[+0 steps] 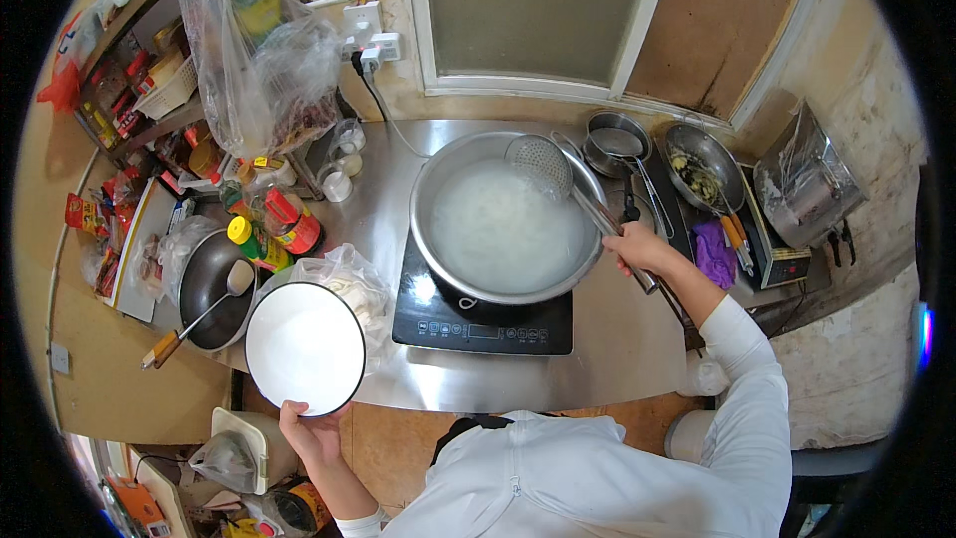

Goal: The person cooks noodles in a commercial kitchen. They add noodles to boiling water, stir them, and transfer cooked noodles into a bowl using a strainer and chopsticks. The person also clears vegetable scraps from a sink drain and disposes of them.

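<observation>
My right hand [638, 248] grips the metal handle of a perforated skimmer [544, 163]. The skimmer's round head rests over the far right part of a wide steel basin [426, 239], partly in cloudy whitish liquid [508, 232] with faint steam. Under the basin is a black induction cooker [482, 332] with a touch panel. In my left hand [314, 430] is a white bowl [306, 347] with a dark rim, its inside turned up towards me; I see nothing in it. The bowl is beside a plastic bag [358, 291] of pale contents, which it partly hides.
At left are a dark wok [213, 288] with a spatula [239, 278] and several sauce bottles [287, 217]. Plastic bags [291, 82] hang above. At right stand a saucepan [616, 142], a pan with food scraps [702, 168] and a purple cloth [713, 254]. A cord [396, 131] reaches the wall sockets.
</observation>
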A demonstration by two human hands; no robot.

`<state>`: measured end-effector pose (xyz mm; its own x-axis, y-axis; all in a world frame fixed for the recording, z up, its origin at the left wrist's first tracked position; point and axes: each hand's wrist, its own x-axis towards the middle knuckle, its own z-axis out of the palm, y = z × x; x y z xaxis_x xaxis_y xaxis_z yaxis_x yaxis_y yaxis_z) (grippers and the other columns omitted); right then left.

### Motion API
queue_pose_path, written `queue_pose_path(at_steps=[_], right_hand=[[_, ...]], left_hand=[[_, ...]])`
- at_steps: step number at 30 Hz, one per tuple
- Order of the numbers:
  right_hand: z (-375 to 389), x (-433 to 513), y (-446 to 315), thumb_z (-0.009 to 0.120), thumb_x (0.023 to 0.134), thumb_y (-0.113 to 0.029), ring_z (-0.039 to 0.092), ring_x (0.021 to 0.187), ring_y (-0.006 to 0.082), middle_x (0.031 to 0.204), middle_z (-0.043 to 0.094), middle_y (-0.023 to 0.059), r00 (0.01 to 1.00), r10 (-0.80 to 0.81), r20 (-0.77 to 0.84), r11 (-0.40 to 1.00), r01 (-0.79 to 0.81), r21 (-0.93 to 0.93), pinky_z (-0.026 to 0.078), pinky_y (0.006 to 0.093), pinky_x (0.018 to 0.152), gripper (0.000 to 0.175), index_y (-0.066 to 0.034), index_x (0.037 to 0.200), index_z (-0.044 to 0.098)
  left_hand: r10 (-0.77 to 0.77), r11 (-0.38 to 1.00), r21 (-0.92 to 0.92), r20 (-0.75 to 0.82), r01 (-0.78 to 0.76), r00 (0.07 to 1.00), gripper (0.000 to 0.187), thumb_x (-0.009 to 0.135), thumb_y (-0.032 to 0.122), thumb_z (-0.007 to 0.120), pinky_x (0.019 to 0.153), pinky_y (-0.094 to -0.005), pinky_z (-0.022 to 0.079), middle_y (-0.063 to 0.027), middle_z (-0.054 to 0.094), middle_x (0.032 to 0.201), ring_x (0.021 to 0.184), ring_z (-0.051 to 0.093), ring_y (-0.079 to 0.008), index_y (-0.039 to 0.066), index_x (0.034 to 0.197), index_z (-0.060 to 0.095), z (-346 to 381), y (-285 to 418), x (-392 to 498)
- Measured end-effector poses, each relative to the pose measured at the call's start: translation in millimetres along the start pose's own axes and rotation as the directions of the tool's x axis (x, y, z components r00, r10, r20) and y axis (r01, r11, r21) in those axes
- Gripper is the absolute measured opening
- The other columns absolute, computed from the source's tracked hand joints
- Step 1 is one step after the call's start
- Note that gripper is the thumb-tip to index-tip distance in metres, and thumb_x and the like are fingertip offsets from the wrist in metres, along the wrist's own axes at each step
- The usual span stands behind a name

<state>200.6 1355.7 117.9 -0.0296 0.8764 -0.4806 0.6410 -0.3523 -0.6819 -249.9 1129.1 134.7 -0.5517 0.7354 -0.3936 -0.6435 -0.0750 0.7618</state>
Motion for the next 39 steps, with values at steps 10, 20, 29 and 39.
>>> queue_pose_path(at_steps=[10, 20, 29, 39], right_hand=[[14.1, -15.2, -37.5, 0.052, 0.084, -0.028, 0.046, 0.039, 0.0123, 0.052, 0.048, 0.0039, 0.957, 0.160, 0.243, 0.987, -0.156, -0.035, 0.038, 0.0247, 0.037, 0.031, 0.0018, 0.075, 0.054], [30.8, -37.9, -41.5, 0.048, 0.088, -0.030, 0.041, 0.037, 0.0085, 0.050, 0.045, -0.0005, 0.799, 0.227, 0.557, 0.960, -0.280, 0.010, 0.035, 0.0223, 0.035, 0.031, -0.0012, 0.078, 0.052], [39.0, -51.1, -23.7, 0.046, 0.089, -0.031, 0.038, 0.036, 0.0050, 0.050, 0.042, -0.0029, 0.683, 0.167, 0.711, 0.815, -0.501, 0.290, 0.031, 0.0180, 0.031, 0.029, -0.0027, 0.083, 0.049], [54.3, -70.7, -12.4, 0.044, 0.089, -0.036, 0.037, 0.036, 0.0054, 0.049, 0.041, -0.0039, 0.713, 0.053, 0.699, 0.750, -0.490, 0.444, 0.027, 0.0200, 0.032, 0.031, -0.0060, 0.085, 0.048]], left_hand=[[0.037, 0.999, -0.013, 0.003, -0.037, 0.999, 0.059, 0.059, 0.015, 0.048, 0.055, -0.0392, 0.056, -0.0125, 0.051, 0.106, 0.090, 0.056, -0.0257, 0.001, 0.116, 0.040, -12.7, 12.4, 2.2], [0.029, 0.999, -0.023, -0.007, -0.029, 1.000, 0.061, 0.059, 0.014, 0.048, 0.053, -0.0378, 0.055, -0.0125, 0.051, 0.106, 0.089, 0.056, -0.0257, 0.000, 0.117, 0.038, -11.0, 12.9, -2.0], [0.062, 0.997, -0.054, 0.011, -0.061, 0.998, 0.059, 0.059, 0.014, 0.047, 0.050, -0.0364, 0.055, -0.0135, 0.051, 0.105, 0.086, 0.057, -0.0255, -0.001, 0.116, 0.039, -15.7, 17.9, -12.3], [0.089, 0.996, -0.016, 0.011, -0.089, 0.996, 0.056, 0.060, 0.015, 0.049, 0.052, -0.0360, 0.055, -0.0122, 0.053, 0.103, 0.085, 0.058, -0.0252, 0.001, 0.114, 0.042, -14.4, 24.1, -18.1]])
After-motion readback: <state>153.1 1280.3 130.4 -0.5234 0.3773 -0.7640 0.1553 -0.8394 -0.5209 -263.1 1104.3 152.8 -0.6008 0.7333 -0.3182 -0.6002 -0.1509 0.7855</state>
